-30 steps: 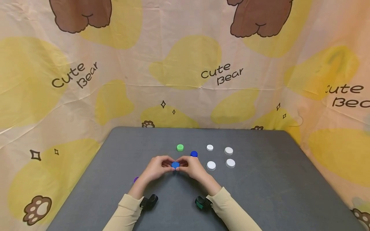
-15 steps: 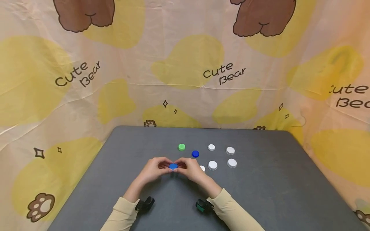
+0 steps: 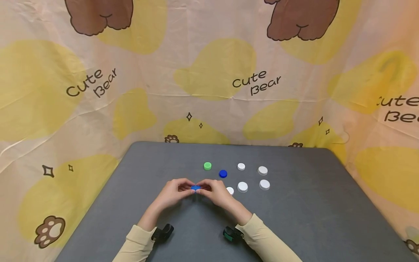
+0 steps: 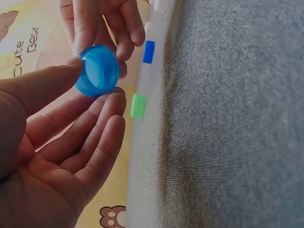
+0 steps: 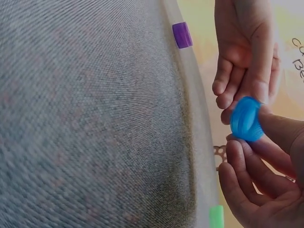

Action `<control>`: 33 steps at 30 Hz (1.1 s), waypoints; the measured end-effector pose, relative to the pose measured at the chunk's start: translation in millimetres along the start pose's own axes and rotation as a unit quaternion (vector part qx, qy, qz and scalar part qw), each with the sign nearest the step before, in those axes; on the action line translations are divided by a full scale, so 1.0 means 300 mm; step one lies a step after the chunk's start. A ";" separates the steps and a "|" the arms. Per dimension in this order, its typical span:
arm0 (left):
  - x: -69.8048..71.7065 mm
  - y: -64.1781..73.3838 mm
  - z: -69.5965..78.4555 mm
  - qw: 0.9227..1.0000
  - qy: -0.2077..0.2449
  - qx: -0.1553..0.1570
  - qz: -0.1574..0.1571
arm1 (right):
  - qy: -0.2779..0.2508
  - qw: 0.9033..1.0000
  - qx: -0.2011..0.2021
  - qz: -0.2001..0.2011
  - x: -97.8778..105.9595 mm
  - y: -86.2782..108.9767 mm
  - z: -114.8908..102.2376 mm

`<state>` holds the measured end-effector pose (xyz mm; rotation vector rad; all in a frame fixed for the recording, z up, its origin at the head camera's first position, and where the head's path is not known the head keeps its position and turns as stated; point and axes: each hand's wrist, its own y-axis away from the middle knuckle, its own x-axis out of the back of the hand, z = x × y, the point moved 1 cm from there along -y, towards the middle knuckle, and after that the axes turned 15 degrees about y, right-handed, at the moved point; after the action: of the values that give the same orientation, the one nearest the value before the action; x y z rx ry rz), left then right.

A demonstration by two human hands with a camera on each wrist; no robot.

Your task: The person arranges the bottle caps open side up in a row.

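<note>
Left hand (image 3: 172, 193) and right hand (image 3: 216, 193) have shifted slightly leftward, pinching a light-blue cap (image 4: 100, 71) between them above the grey table (image 3: 294, 218); a white cap (image 3: 230, 190), hidden a second ago, shows beside the right hand. Behind, patterned cloth (image 3: 209, 72) reads "Cute Bear".

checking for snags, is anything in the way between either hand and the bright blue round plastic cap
Nothing visible: the left hand and right hand both pinch the bright blue round plastic cap directly. The dark blue round plastic cap lies apart on the grey table, beyond the hands.
</note>
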<state>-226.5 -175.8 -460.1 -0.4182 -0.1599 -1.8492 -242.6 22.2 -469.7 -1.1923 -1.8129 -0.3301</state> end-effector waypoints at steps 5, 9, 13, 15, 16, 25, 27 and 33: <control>0.002 0.002 -0.001 1.000 -0.008 -0.004 0.005 | -0.004 1.000 -0.002 0.009 -0.003 0.000 0.001; 0.004 0.006 -0.005 1.000 0.007 -0.003 0.003 | 0.000 1.000 -0.008 0.013 -0.008 -0.002 0.000; 0.004 0.009 -0.013 1.000 0.024 0.000 0.003 | -0.001 1.000 -0.015 0.018 -0.012 -0.007 -0.004; 0.004 0.011 -0.016 1.000 0.023 0.003 0.005 | -0.005 1.000 -0.020 0.017 -0.015 -0.009 -0.007; 0.004 0.013 -0.016 1.000 0.022 0.005 0.007 | -0.008 1.000 -0.023 0.015 -0.017 -0.010 -0.008; 0.009 0.034 -0.008 0.999 0.026 -0.019 0.008 | -0.030 0.999 -0.044 0.005 -0.028 -0.017 -0.017; 0.013 0.029 -0.028 0.999 0.012 -0.033 0.013 | -0.035 0.998 -0.047 0.001 -0.028 -0.020 -0.020; 0.015 0.037 -0.021 0.998 -0.015 -0.060 0.032 | -0.051 0.996 -0.065 -0.018 -0.031 -0.024 -0.027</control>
<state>-218.6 -185.4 -465.3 -0.5286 -0.0565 -1.7955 -243.2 8.0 -470.9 -1.2887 -1.9274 -0.4203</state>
